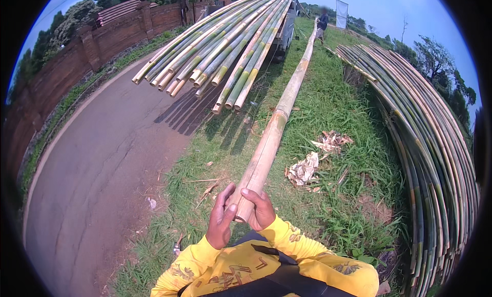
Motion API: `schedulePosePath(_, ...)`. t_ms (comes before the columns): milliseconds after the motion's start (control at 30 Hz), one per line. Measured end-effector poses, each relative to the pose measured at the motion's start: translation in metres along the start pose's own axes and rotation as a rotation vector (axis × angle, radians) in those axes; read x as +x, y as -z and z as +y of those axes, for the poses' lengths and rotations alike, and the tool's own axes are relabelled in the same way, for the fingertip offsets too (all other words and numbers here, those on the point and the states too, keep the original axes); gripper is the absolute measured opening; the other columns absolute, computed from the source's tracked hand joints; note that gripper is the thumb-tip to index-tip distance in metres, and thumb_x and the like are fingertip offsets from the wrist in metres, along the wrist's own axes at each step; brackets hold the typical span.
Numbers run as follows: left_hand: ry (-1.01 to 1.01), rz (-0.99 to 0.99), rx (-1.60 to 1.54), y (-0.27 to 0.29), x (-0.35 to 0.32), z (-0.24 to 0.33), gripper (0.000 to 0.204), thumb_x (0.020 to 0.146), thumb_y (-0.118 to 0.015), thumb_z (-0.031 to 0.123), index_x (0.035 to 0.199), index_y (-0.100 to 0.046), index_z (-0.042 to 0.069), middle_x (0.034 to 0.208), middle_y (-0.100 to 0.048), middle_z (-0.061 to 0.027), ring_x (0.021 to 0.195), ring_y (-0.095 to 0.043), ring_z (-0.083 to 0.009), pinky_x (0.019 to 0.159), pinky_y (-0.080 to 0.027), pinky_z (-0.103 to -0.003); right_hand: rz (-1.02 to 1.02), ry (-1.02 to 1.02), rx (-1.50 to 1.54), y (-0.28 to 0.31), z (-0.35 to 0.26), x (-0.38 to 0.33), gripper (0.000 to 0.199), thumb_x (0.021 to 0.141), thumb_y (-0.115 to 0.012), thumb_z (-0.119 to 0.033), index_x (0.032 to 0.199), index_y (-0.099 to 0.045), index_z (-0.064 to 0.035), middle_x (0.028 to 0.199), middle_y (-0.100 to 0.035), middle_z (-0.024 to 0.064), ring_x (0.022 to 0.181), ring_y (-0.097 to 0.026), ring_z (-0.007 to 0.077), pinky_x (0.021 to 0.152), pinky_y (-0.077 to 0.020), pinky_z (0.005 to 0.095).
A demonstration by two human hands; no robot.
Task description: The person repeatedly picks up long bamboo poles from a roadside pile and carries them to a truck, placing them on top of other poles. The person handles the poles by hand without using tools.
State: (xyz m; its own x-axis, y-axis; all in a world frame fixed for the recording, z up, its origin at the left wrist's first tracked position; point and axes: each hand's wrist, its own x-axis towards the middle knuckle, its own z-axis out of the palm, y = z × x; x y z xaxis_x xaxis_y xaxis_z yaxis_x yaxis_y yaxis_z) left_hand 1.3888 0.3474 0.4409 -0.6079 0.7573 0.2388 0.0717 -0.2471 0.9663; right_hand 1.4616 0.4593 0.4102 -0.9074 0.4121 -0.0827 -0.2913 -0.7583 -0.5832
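A long, pale bamboo pole [269, 139] stretches away from me over the grass. Its near end, a cut hollow opening, sits between my two hands. My left hand [221, 218] cups the left side of that end, with the thumb against its lower edge. On the opposite side my right hand [260, 209] wraps round it, thumb lying along the top. The undersides of both hands' grips are hidden by the pole. At the pole's far end stands another person [322, 25] in dark clothing, small in the view; their hold on it is too small to make out.
Many bamboo poles [220, 45] jut from a truck [287, 27] at the upper left, over the paved road [102, 179]. Another large bamboo stack [428, 127] lines the right side. Dry husks [303, 169] lie in the grass. A brick wall [66, 66] borders the road.
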Motion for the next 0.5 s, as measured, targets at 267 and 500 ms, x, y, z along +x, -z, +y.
schedulePosePath(267,-0.237,0.521,0.007,0.227,0.022,0.038,0.047,0.090,-0.046,0.018,0.128,-0.053,-0.010,0.124,-0.060,-0.0217,0.117,-0.056,-0.0284,0.106,-0.038,-0.040,-0.165,-0.159,0.128,-0.158,0.152,0.132,0.040,0.096,-0.057,-0.021,0.124,-0.046,0.0045,0.112,-0.060,0.0143,0.110,-0.059,0.0220,0.100,-0.0441,0.0382)
schedulePosePath(500,-0.336,0.696,-0.018,0.436,0.054,0.071,0.054,0.087,-0.045,0.022,0.125,-0.051,-0.015,0.121,-0.058,-0.0325,0.120,-0.055,-0.0388,0.106,-0.039,-0.043,-0.269,-0.160,0.080,-0.277,0.297,0.262,0.045,0.094,-0.061,-0.019,0.130,-0.042,0.0005,0.120,-0.054,0.0121,0.117,-0.053,0.0223,0.105,-0.0404,0.0381)
